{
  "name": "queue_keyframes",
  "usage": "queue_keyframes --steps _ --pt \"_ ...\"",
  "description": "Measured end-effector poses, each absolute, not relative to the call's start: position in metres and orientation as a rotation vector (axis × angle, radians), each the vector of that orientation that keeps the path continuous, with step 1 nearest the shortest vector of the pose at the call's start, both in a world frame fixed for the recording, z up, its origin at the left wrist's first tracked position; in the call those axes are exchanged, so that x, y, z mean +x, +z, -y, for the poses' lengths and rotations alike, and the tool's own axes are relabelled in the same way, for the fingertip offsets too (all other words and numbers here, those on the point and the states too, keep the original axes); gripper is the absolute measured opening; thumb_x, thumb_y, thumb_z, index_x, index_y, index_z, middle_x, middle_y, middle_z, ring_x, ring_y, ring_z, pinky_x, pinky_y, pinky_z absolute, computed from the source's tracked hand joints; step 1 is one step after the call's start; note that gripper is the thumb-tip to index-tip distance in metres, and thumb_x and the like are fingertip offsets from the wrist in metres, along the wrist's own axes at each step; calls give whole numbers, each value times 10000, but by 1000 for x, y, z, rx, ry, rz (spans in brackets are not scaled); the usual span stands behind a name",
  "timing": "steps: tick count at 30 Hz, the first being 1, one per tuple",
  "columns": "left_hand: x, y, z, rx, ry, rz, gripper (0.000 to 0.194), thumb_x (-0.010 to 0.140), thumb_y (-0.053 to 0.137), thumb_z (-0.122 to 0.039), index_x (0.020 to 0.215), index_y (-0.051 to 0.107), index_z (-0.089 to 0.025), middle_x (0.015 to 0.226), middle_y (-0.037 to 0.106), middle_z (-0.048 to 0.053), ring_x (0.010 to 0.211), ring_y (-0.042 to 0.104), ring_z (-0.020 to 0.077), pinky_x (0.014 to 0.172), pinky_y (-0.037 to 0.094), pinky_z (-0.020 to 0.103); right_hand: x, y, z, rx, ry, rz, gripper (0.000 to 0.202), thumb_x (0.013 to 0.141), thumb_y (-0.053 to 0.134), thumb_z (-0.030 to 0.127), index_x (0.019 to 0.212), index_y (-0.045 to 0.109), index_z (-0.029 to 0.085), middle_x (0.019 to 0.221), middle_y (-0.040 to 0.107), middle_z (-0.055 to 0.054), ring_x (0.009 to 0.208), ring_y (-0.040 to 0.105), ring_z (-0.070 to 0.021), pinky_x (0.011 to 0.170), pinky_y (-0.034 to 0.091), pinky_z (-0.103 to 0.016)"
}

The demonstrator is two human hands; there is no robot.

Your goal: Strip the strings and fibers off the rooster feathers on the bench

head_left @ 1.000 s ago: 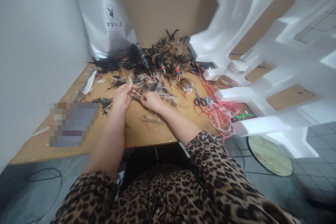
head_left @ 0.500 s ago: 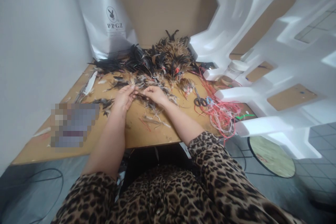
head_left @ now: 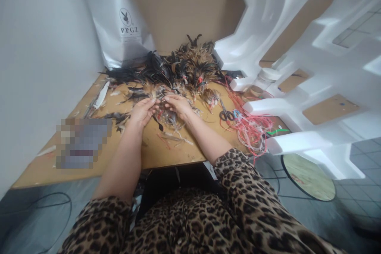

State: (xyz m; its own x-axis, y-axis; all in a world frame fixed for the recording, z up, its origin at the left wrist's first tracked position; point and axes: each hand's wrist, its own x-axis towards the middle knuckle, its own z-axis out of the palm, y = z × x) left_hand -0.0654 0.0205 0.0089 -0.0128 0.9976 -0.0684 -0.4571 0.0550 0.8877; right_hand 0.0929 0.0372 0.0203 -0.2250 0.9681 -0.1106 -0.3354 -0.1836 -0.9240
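Over the middle of the table, my left hand [head_left: 145,111] is closed in a pinch on a feather [head_left: 160,125], whose dark tip hangs below the fingers. Close on its right, my right hand [head_left: 177,106] is also closed, thumb and fingertips pinching at the thin pale end between the hands. The fingers hide most of what they hold. Loose brown and black feathers [head_left: 143,90] lie just behind both hands. Under them are feather scraps and pale strips [head_left: 175,129]. A small tied feather bunch [head_left: 212,98] lies to the right.
Black and brown feathers [head_left: 196,61] are heaped at the back of the wooden table [head_left: 175,156]. Scissors [head_left: 227,114] lie right, beside tangled red and white string [head_left: 253,129]. White foam packing [head_left: 282,143] stands along the right edge. A white bag [head_left: 119,20] stands back left.
My hands have shifted slightly and the fingers have turned. The dark feather tip now shows below my left hand, and more scraps are visible between my hands.
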Motion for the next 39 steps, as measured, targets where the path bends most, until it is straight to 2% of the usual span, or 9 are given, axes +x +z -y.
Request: queue_keyframes --steps 3,5,11,16,22,30,39 --pt "-63 10 -18 829 1291 -902 158 652 728 -161 774 655 -92 769 706 71 544 616 67 446 440 123 93 15 -40 -956 1551 1043 212 633 739 289 782 667 157 608 633 33 461 457 -22 422 303 -135" --pt "-61 10 -17 847 1241 -892 170 656 727 -161 796 658 -92 790 709 82 556 622 70 457 446 124 91 13 -39 -960 1517 1075 236 618 741 306 778 672 148 581 621 35 463 443 -27 436 306 -145" --pt "-56 12 -16 825 1223 -871 144 651 727 -142 764 665 -76 704 686 65 512 592 56 446 443 118 85 14 -34 -912 1413 1142 214 572 748 262 723 663 136 629 645 26 562 521 -50 552 393 -169" --pt "-56 12 -17 759 1282 -823 96 655 721 -101 703 641 -79 620 639 33 473 541 25 447 424 93 86 15 -34 -912 1495 1145 297 609 733 342 830 662 155 602 610 38 496 452 -40 458 312 -164" --pt "-58 12 -18 708 1253 -801 64 696 674 -70 667 618 -85 600 611 18 457 513 7 431 401 73 88 20 -31 -832 1487 1183 307 586 746 298 831 626 155 650 613 43 538 490 -39 519 369 -166" --pt "-58 13 -16 740 1188 -808 36 689 675 -69 702 642 -69 618 634 36 446 520 17 414 408 85 87 13 -33 -809 1445 1278 271 609 728 347 715 594 137 607 584 45 534 471 -43 559 379 -176" --pt "-56 10 -16 862 1202 -908 144 642 732 -142 754 674 -73 695 684 77 492 582 56 430 433 117 88 11 -35 -842 1394 1276 282 617 710 379 710 578 149 622 580 43 559 493 -56 581 400 -187"
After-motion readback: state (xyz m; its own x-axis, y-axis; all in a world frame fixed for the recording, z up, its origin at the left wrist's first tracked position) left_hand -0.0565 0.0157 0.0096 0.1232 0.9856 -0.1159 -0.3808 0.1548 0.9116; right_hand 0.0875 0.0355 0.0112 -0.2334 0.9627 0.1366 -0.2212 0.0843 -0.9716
